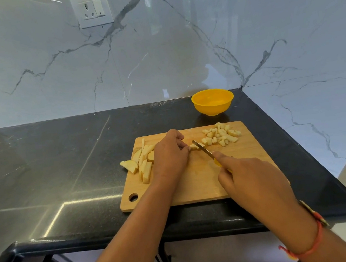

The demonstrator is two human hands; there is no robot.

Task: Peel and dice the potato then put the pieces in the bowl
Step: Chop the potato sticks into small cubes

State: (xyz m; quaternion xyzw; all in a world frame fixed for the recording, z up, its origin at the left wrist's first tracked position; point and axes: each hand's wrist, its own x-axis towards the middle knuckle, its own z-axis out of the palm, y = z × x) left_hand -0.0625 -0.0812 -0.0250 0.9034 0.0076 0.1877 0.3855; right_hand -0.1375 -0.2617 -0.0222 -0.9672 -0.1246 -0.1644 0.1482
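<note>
Wooden board (195, 184) beneath, the left hand (168, 156) pinched a potato strip (193, 146) as the right hand (253, 177) gripped the knife (203, 149), fingertips (185, 148) best kept tucked behind the blade.

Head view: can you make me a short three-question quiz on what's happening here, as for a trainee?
1. True or false: the yellow bowl holds potato.
2. Which hand grips the knife? A) left hand B) right hand
3. Fill in: the uncut strips lie at the cutting board's ___ edge.
Key: 1 false; 2 B; 3 left.
</note>
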